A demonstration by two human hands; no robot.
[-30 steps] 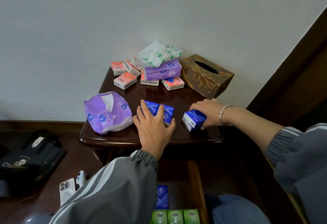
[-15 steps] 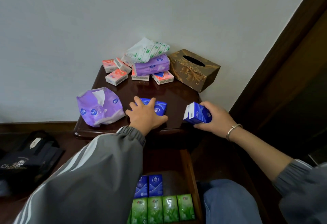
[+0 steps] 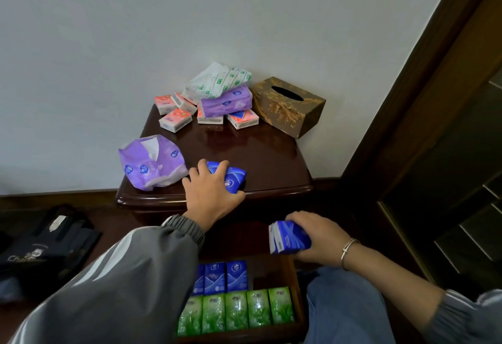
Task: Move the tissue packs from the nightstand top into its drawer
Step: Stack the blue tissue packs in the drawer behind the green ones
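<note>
My left hand (image 3: 210, 197) grips blue tissue packs (image 3: 231, 178) at the front edge of the dark wooden nightstand top (image 3: 260, 159). Below the top and above the open drawer (image 3: 296, 275), my right hand (image 3: 316, 237) holds another blue tissue pack (image 3: 286, 237). Inside the drawer stand a row of blue packs (image 3: 222, 277) and, in front of it, a row of green packs (image 3: 236, 311). Several pink packs (image 3: 175, 119), a purple pack (image 3: 225, 100) and a white-green wrapper (image 3: 217, 80) lie at the back of the top.
A crumpled purple wrapper (image 3: 150, 163) lies at the top's front left. A gold-patterned tissue box (image 3: 288, 106) stands at the back right by the wall. A dark bag (image 3: 46, 246) lies on the floor to the left. A dark wooden frame (image 3: 421, 99) rises on the right.
My right hand has carried its blue pack off the nightstand's front right edge and down towards the open drawer. My left hand stays on the blue packs at the front edge.
</note>
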